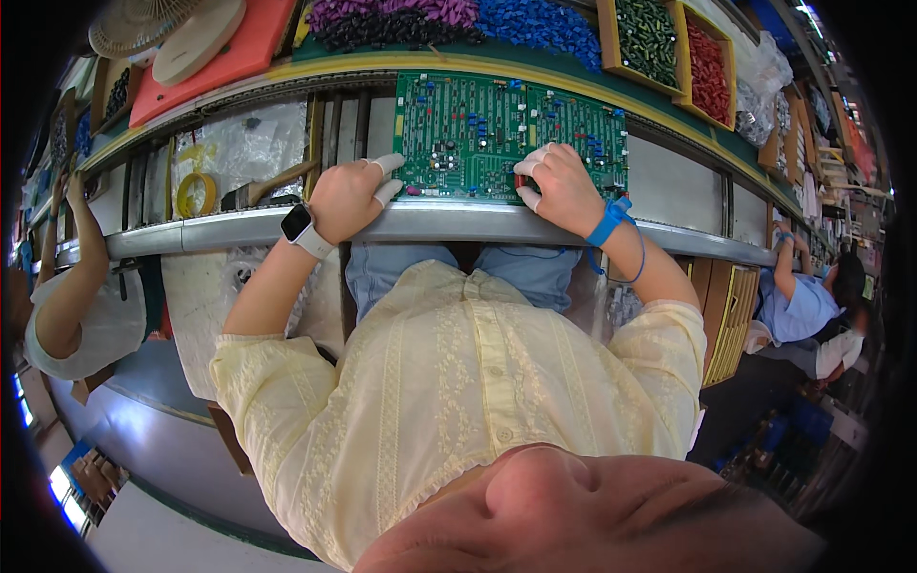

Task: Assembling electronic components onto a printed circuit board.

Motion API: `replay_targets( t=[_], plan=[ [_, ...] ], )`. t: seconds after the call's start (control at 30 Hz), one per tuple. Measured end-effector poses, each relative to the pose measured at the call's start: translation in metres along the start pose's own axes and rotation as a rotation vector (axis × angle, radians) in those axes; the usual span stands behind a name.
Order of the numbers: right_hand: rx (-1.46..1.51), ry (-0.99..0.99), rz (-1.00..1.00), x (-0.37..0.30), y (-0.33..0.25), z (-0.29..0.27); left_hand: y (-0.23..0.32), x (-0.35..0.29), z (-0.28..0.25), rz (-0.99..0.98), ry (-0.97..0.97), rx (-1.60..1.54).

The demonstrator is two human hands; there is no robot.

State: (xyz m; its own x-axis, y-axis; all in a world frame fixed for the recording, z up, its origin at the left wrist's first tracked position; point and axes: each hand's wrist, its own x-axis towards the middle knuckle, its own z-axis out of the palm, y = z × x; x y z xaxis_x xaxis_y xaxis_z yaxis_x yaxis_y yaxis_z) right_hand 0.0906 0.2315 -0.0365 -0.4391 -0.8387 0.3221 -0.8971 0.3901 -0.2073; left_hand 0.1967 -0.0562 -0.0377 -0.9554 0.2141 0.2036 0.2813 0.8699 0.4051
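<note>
A large green circuit board point(468, 134), filled with small blue, white and black components, lies across the rails in front of me. At its left edge, my left hand point(351, 197) holds the board with thumb and forefinger, the other fingers curled. My right hand point(564, 194) is over the near part of the board, right of its middle. Its thumb and forefinger close on a small red component point(520, 181) at the board's surface; whether that part is seated cannot be made out. White covers sit on the fingertips of both hands. A blue wrist strap point(608, 222) with a cord circles my right wrist.
Behind the board lie heaps of purple parts point(392, 11) and blue parts point(540, 31). Boxes of green parts point(647, 40) and red parts point(709, 74) stand far right. A yellow tape roll point(196, 194) and a wooden-handled brush point(277, 181) lie left. A metal rail point(458, 222) runs along the front. People work on both sides.
</note>
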Motion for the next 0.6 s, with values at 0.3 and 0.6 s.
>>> replay_targets(
  t=[0.3, 0.6],
  plan=[
    [-0.006, -0.043, 0.004, -0.003, -0.002, 0.0, 0.0, 0.002, 0.002, -0.031, -0.048, -0.01],
    [-0.12, -0.068, -0.032, 0.0, -0.007, -0.007, 0.004, 0.008, -0.002, -0.05, -0.106, -0.019]
  ],
)
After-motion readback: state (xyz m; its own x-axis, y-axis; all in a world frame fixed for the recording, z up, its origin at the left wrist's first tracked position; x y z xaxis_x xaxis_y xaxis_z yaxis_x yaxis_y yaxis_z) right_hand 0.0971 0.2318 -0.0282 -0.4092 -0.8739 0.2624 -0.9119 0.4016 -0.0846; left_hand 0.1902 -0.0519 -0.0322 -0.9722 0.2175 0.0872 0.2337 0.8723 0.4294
